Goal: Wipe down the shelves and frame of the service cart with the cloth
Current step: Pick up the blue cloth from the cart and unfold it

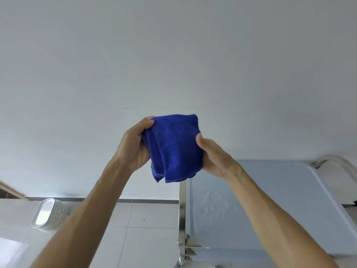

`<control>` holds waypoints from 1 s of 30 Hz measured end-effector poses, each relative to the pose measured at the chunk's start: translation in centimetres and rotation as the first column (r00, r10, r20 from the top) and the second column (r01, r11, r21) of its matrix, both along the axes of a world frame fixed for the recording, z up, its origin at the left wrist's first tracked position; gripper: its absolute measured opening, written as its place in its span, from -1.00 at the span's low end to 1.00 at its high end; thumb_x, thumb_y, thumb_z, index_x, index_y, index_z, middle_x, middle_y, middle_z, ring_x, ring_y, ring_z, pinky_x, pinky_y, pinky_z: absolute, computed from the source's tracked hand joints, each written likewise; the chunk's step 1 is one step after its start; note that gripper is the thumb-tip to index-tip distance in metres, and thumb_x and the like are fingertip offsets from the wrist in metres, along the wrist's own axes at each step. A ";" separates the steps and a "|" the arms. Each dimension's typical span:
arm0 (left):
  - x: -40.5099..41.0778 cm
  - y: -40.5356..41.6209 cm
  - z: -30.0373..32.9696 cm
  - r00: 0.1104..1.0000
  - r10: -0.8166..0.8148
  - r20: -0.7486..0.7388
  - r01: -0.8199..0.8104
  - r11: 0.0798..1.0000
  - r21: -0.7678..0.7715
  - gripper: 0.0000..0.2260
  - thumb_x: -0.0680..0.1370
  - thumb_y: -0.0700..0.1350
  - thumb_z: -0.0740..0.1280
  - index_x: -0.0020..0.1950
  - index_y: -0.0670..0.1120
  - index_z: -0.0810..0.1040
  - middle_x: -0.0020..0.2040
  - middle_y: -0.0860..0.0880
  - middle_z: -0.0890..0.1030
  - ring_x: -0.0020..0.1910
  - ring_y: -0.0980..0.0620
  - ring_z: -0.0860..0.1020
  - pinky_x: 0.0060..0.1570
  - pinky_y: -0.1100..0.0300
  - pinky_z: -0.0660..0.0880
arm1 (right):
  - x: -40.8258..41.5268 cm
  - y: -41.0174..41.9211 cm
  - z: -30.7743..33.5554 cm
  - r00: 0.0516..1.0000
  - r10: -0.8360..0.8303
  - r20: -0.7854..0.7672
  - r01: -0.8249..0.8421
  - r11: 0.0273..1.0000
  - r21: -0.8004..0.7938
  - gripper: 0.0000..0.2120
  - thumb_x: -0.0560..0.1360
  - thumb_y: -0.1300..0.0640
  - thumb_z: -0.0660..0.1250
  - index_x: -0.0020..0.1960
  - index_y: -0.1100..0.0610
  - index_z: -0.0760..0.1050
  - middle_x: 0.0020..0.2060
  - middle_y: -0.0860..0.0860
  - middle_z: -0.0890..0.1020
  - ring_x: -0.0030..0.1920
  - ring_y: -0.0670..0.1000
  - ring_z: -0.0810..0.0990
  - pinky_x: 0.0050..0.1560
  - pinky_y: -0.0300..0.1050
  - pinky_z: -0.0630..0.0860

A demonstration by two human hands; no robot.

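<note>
Two hands, left hand (133, 146) & right hand (214, 157), grip folded blue terry cloth (173, 147) w/ curled fingers.

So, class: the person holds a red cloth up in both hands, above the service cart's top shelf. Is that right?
Not quite. In the head view the cloth is blue, not red. The left hand and right hand do hold it above the service cart.
</note>
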State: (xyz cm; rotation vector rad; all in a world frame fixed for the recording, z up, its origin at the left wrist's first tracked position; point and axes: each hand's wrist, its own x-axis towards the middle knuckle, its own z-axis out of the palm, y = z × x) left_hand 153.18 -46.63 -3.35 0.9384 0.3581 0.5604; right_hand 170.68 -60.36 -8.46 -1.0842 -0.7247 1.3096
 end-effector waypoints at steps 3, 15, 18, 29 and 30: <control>0.0 0.1 -0.6 0.996 0.019 -0.090 -0.013 0.998 0.062 -0.86 0.63 -0.16 0.22 -0.01 -0.15 0.55 -0.08 -0.07 0.59 -0.13 0.02 0.58 -0.13 0.19 0.57 | -0.7 -1.6 0.1 0.995 -0.086 0.042 0.087 0.995 -0.043 -0.64 0.40 -0.18 0.49 0.08 0.02 0.69 0.14 0.05 0.70 0.11 0.04 0.69 -0.03 -0.11 0.62; 6.6 -8.8 -3.5 0.960 -0.151 -0.238 0.224 0.922 0.317 -0.91 0.65 -0.09 0.29 -0.03 -0.01 0.56 -0.20 -0.02 0.55 -0.28 0.05 0.43 -0.28 0.18 0.38 | 0.8 -14.2 -1.1 0.902 -0.390 -0.184 0.385 0.921 -0.067 -0.64 0.36 -0.13 0.49 0.08 0.03 0.71 0.08 0.08 0.71 0.06 0.09 0.70 -0.04 -0.01 0.63; 9.0 -12.8 -3.8 0.955 -0.159 -0.249 0.244 0.900 0.362 -0.91 0.64 -0.08 0.31 -0.04 0.00 0.56 -0.24 0.00 0.59 -0.32 0.09 0.47 -0.32 0.30 0.46 | 2.1 -18.7 -1.4 0.868 -0.415 -0.272 0.416 0.908 -0.058 -0.61 0.46 -0.13 0.45 0.16 0.10 0.68 0.16 0.13 0.68 0.13 0.14 0.68 0.01 0.04 0.63; 17.5 -30.8 -7.4 0.927 -0.199 -0.318 0.314 0.877 0.365 -0.86 0.65 -0.10 0.30 0.06 -0.16 0.57 -0.18 -0.05 0.64 -0.26 0.04 0.53 -0.21 0.17 0.56 | 8.9 -38.4 -4.5 0.797 -0.519 -0.309 0.498 0.854 -0.151 -0.43 0.50 -0.20 0.43 0.41 0.07 0.49 0.30 0.15 0.60 0.27 0.20 0.60 0.10 0.13 0.59; 18.0 -32.1 -8.0 0.925 -0.186 -0.330 0.305 0.883 0.356 -0.85 0.65 -0.11 0.30 0.10 -0.18 0.56 -0.14 -0.08 0.66 -0.24 0.00 0.56 -0.17 0.12 0.57 | 9.5 -40.1 -4.9 0.791 -0.527 -0.309 0.499 0.849 -0.171 -0.44 0.49 -0.21 0.43 0.38 0.06 0.52 0.30 0.15 0.60 0.27 0.20 0.60 0.10 0.13 0.59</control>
